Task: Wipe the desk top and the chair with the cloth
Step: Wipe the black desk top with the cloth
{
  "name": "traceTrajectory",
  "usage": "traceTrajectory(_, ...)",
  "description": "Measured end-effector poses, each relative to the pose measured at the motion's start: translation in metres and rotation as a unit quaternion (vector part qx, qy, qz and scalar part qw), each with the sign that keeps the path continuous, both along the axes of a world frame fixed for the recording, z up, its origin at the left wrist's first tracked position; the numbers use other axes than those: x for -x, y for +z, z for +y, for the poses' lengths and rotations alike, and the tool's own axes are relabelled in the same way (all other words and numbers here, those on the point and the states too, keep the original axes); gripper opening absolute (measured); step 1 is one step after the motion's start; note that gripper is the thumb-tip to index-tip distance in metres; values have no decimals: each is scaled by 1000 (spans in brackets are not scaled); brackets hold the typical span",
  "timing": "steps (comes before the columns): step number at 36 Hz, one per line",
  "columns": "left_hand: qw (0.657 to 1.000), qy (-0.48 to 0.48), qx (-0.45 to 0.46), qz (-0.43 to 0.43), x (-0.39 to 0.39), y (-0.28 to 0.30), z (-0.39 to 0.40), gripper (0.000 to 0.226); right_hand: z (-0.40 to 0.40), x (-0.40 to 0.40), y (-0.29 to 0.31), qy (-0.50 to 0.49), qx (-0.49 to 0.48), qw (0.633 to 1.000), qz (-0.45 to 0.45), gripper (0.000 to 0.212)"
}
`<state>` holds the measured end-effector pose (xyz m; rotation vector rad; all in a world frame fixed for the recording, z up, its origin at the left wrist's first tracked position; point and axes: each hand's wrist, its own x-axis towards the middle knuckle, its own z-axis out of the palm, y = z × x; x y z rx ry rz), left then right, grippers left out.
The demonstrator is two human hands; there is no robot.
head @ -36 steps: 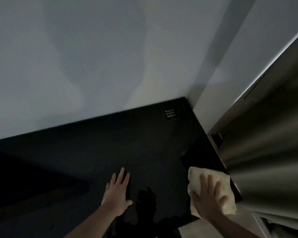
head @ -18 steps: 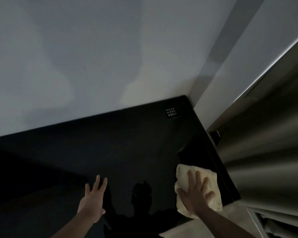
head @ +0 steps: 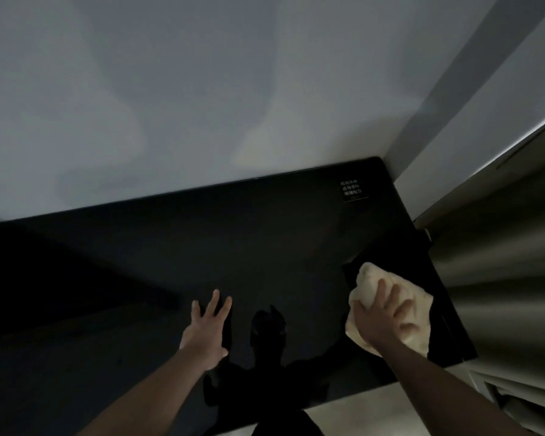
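- Shifted since half a second ago: left hand (head: 206,333) now farther right and deeper onto the desk (head: 202,247); right hand (head: 383,319) with the cloth (head: 370,286) back toward the desk's right edge.
- Left hand flat on the glossy black desk, palm down, fingers straight and spread, holding nothing.
- Right hand pressing on the pale yellow cloth, fingers splayed over it and slightly bent, thumb on its left side; cloth bunched, lying on the desk near the front right corner, showing beyond the fingertips and on both sides of the hand.
- Both forearms bare, reaching in from the bottom of the view.
- Dark reflection (head: 268,350) of the person on the desk between the two hands.
- Small label with white print (head: 353,188) at the far right corner of the desk, well apart from the cloth.
- Plain grey wall (head: 202,89) behind the desk; folds of a curtain (head: 501,262) just beside its right edge.
- Dim light throughout; no chair to be made out.
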<state>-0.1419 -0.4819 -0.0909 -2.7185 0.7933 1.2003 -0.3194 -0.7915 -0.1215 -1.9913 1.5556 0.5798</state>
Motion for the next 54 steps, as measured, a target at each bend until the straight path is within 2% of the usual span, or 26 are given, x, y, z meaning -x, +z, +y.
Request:
traceTrajectory(7, 998, -54, 42, 10, -10, -3, 58, 92, 100, -8, -3, 29, 12, 999, -9, 79)
traceTrajectory(14, 995, -50, 85, 7, -18, -4, 182, 79, 267, -39, 2, 68, 25, 997, 18, 82)
traceTrajectory(19, 996, -17, 92, -4, -32, 6, 274, 72, 392, -77, 21, 89, -64, 994, 0, 81)
traceTrajectory(23, 995, 17, 102, -10, -40, 10, 315, 70, 454, -97, 36, 134, -159, 977, -50, 78)
traceTrajectory(25, 993, 31, 116, -12, -38, 11, 321, 70, 461, -103, 35, 141, -190, 970, -60, 76)
traceTrajectory(27, 990, 17, 136, -22, -32, 10, 318, 69, 450, -106, 33, 126, -151, 976, -93, 65)
traceTrajectory(30, 985, -31, 170, -29, -17, 25, 293, 69, 416, -89, 46, 88, -101, 975, -180, 23)
traceTrajectory(31, 981, -45, 186, -24, -10, 34, 281, 81, 406, -82, 54, 86, -103, 973, -186, 26)
traceTrajectory(32, 978, -60, 201, -15, -2, 41, 268, 92, 395, -74, 61, 83, -102, 974, -186, 38)
traceTrajectory(33, 975, -84, 207, -16, 4, 44, 256, 94, 381, -63, 60, 97, -82, 977, -173, 49)
traceTrajectory(35, 969, -141, 198, -35, 16, 32, 235, 79, 361, -48, 56, 98, -46, 983, -150, 59)
traceTrajectory(38, 967, -188, 170, -30, 31, 4, 211, 86, 346, -35, 51, 111, -40, 986, -121, 64)
traceTrajectory(40, 967, -211, 134, -39, 38, -11, 201, 100, 339, -26, 47, 146, -27, 984, -99, 68)
traceTrajectory(42, 972, -202, 103, -57, 39, -24, 199, 123, 336, -21, 43, 175, -28, 981, -80, 69)
traceTrajectory(45, 978, -178, 94, -52, 34, -35, 210, 139, 340, -23, 39, 212, -30, 975, -64, 71)
traceTrajectory(51, 982, -122, 95, -106, 24, -38, 270, 105, 364, -45, 36, 273, -49, 959, -63, 71)
traceTrajectory(54, 986, -116, 48, -109, 12, -43, 319, 99, 386, -60, 34, 310, -54, 947, -67, 72)
